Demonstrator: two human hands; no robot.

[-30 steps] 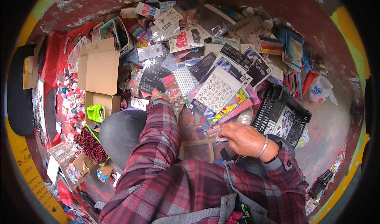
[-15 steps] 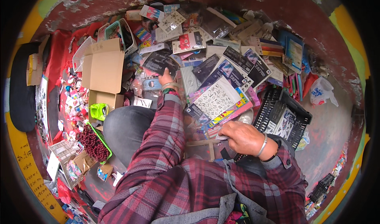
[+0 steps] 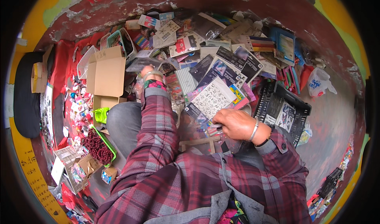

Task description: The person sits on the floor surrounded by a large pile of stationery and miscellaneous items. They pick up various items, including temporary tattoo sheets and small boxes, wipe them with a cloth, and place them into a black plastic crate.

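My left hand (image 3: 149, 72), smeared by motion, grips a dark flat packet (image 3: 141, 63) by its near edge, above the far-left side of the heap. My right hand (image 3: 234, 124) is closed in a pinch around something small and dark, mostly hidden by the fingers. Just beyond it lies a white sheet with black looping marks (image 3: 215, 95). Dark sticker packs (image 3: 245, 62) are piled behind that sheet. A grey striped pack (image 3: 186, 80) rests between the left hand and this pile.
An open cardboard box (image 3: 106, 75) and a green-edged tray of dark red beads (image 3: 97, 145) stand at left. At right are a black plastic crate (image 3: 291, 109) and a white plastic bag (image 3: 320, 83). A peeling red wall (image 3: 206, 4) bounds the far side.
My left hand has shifted left with the dark packet, uncovering items beneath it. My right hand has moved slightly farther away, over the near edge of the white sheet, still closed.
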